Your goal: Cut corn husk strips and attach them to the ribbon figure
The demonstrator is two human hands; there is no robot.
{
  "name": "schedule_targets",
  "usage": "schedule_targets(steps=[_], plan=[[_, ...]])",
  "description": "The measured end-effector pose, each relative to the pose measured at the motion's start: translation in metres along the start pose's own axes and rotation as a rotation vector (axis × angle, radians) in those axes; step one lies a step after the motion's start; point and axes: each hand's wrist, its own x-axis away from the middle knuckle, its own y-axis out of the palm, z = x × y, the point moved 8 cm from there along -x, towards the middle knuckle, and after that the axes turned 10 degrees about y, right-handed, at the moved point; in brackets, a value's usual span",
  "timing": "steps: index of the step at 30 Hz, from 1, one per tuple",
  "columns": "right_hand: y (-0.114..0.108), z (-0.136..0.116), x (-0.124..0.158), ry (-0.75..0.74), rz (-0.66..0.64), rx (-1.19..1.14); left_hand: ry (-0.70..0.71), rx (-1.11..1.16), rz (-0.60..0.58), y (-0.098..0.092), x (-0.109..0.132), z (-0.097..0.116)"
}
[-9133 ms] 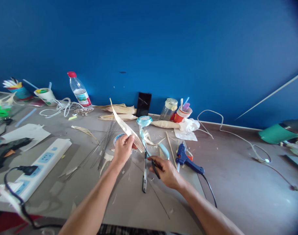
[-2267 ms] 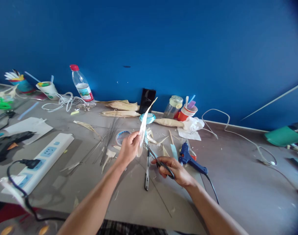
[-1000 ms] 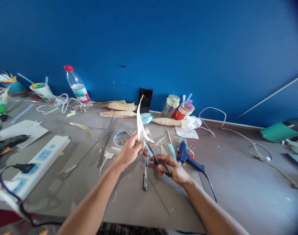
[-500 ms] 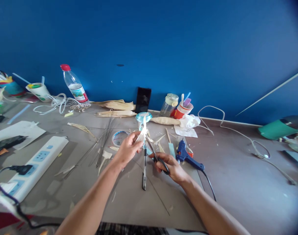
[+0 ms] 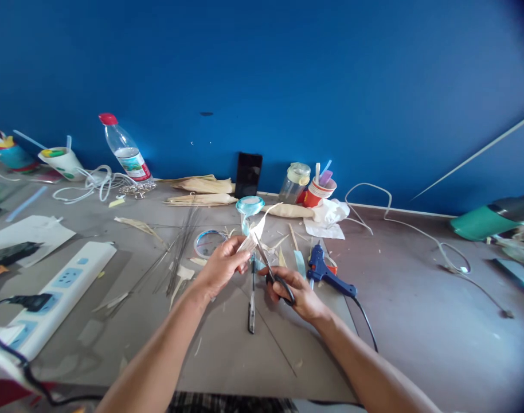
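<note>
My left hand (image 5: 224, 265) pinches a piece of pale dried corn husk (image 5: 254, 234) over the middle of the table. Black-handled scissors (image 5: 281, 288) are in my right hand (image 5: 297, 293), fingers round the handles. Their blades point up and left and lie against the husk's lower right edge; whether they bite into it I cannot tell. Below the hands lies a pen (image 5: 251, 310), and a thin wire (image 5: 277, 341) stretches to its right. Behind the husk stands a light-blue roll of tape (image 5: 250, 205). A blue glue gun (image 5: 328, 272) rests right of my right hand.
A white power strip (image 5: 68, 289) lies at left. Thin wires (image 5: 180, 252) and husk scraps are scattered left of centre. Along the blue wall stand a bottle (image 5: 131, 158), more husks (image 5: 202, 199), a phone (image 5: 249, 175), a jar (image 5: 294, 182) and paper cups (image 5: 321, 190).
The husk's tip, upright before, now leans and curls to the right. Scissors and hands hold nearly the same place. The whole view has shifted slightly.
</note>
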Motion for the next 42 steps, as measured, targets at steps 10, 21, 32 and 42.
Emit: schedule_targets(steps=[10,21,32,42], plan=[[0.0043,-0.0018,-0.0004,0.040,0.047,0.008,0.002,0.009,0.027,-0.0012,-0.0012,-0.0028],[0.0033,0.0002,-0.0015,0.028,0.046,0.048,0.004,0.003,0.030,-0.0031,-0.0019,-0.0042],[0.0032,-0.0002,-0.0021,0.034,0.062,0.065,-0.011,-0.021,0.006,-0.0004,-0.0021,-0.0048],[0.0018,-0.0018,-0.0024,0.025,0.059,0.068,-0.008,-0.016,0.003,-0.0008,-0.0016,-0.0052]])
